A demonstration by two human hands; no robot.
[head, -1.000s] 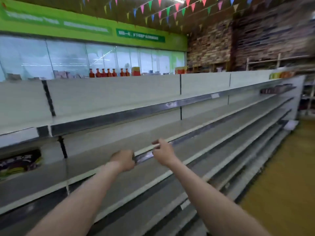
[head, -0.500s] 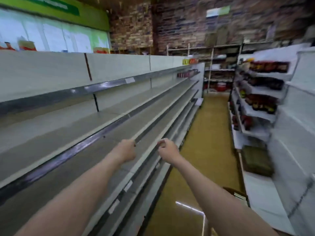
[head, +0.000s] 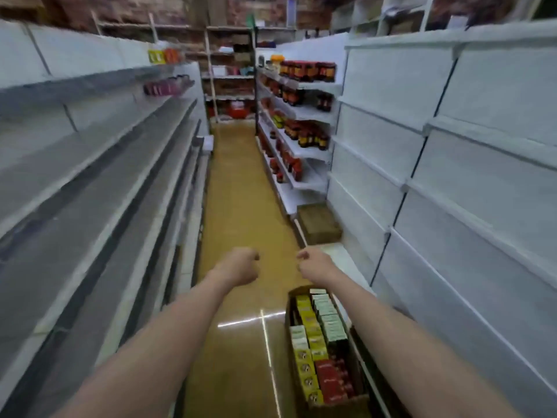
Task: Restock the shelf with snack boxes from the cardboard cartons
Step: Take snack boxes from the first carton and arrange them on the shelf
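Both hands, left hand [head: 241, 264] and right hand [head: 313, 264], are curled and holding nothing; snack boxes [head: 316, 336] in the carton [head: 334, 404] by the floor's right edge look light and stiff, so grab their sides.

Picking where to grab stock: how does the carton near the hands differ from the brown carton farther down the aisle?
The near carton is open on top, showing rows of yellow, green and red snack boxes; the far carton shows only a plain brown top, no contents visible. The near one stands on the yellow floor below the right arm; the far one sits against the right shelving's base. Both are brown cardboard on the aisle's right side.
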